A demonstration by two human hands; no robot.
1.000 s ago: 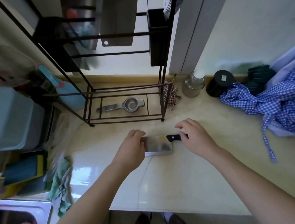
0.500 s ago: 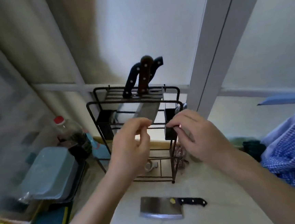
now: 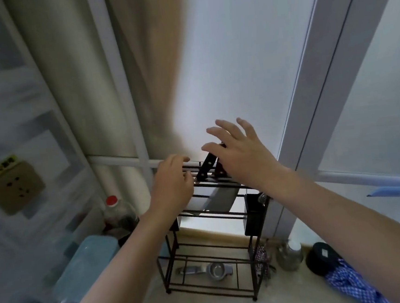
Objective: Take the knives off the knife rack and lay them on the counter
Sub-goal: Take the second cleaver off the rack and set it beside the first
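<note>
A black wire knife rack [image 3: 211, 242] stands on the counter against the window. Knives stick up from its top slots: a black riveted handle [image 3: 206, 167] and a brown handle [image 3: 220, 171] beside it, with a wide steel blade [image 3: 219, 199] hanging below. My left hand [image 3: 173, 185] rests on the rack's top bars at the left, fingers curled over them. My right hand [image 3: 239, 152] hovers over the knife handles with fingers spread, holding nothing and partly hiding them. The cleaver laid on the counter is out of view.
A metal strainer [image 3: 216, 269] lies on the rack's bottom shelf. A glass jar [image 3: 289, 256], a black lidded tin [image 3: 320, 258] and blue checked cloth [image 3: 351, 285] sit to the right. A red-capped bottle [image 3: 116, 211] and a blue tub [image 3: 83, 265] stand left.
Both hands rose from the cleaver laid on the counter up to the rack's top. The view tilted upward, and the cleaver dropped out of frame.
</note>
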